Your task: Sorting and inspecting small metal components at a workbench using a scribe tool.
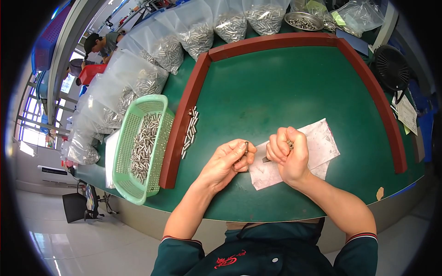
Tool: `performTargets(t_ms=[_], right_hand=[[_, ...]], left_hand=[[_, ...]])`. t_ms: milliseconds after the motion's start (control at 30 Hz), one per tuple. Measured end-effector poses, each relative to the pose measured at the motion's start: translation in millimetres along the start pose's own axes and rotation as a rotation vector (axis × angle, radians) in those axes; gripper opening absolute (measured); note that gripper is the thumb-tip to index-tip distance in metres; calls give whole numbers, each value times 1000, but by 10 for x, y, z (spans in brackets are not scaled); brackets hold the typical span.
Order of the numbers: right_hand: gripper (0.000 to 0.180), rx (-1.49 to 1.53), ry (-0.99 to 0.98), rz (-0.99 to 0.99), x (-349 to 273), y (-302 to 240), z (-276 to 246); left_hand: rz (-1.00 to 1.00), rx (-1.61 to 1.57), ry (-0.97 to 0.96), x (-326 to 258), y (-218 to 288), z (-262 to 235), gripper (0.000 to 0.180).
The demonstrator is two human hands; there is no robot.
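My left hand (228, 161) pinches a small metal pin (246, 148) between thumb and fingers, just above the green table. My right hand (289, 154) is a closed fist over a white sheet of paper (317, 142), gripping a small tool whose dark tip (266, 159) pokes out toward the left hand. The two hands are a few centimetres apart. A short row of metal pins (189, 132) lies along the inside of the red-brown frame (184, 110), left of my left hand.
A pale green plastic basket (159, 149) of metal pins sits outside the frame at the left. Several clear bags of pins (156, 60) line the back left. A steel bowl (304, 20) stands at the back, a small black fan (391, 66) at the right.
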State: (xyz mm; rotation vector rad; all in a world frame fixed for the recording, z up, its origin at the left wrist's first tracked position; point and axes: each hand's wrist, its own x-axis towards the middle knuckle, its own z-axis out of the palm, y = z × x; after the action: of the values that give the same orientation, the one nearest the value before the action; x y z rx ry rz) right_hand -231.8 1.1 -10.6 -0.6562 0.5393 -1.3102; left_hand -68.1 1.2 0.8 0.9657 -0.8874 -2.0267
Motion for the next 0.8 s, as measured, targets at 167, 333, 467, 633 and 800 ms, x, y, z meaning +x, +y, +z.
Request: performTargets(t_ms=[167,333,467,633,800], right_hand=[[38,74,10,-2,3,8,-5],[38,79,20,1,-5,0,7],[38,68,28,-11,-4,19,19],[37,67,29,-25,0,6,26],[37,49,23,-24,9,11,20]], left_hand=[[60,65,1,-15,-16,-13,22],[72,-88,-5,-9,1,-24,23],[120,-89,70,9,46,-128,27],[378,655,448,-8,218,-376,28],[560,1422,912,1,350,-586,12]])
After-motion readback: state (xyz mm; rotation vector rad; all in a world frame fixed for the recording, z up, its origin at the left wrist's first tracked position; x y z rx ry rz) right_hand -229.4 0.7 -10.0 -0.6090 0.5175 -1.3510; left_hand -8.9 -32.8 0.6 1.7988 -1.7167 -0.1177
